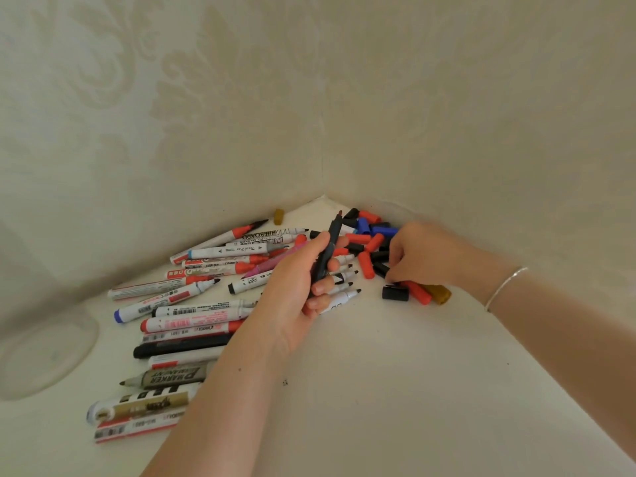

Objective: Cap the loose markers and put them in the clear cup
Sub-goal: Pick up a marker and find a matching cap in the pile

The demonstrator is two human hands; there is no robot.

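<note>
My left hand (296,290) grips a dark uncapped marker (328,249), tip pointing up and away. Several uncapped markers (192,315) lie in a spread on the white surface to the left of that hand, some partly hidden under my forearm. A pile of loose caps (368,242), red, black and blue, sits in the corner. My right hand (420,253) reaches into the pile with fingers curled down over a black cap at its near edge; the fingertips are hidden. The clear cup (44,352) stands at the far left, blurred.
Two patterned walls meet in a corner (323,194) right behind the caps. A separate black cap (395,293), a red cap (418,292) and a gold cap (438,293) lie just below my right hand. Another gold cap (278,216) lies by the left wall.
</note>
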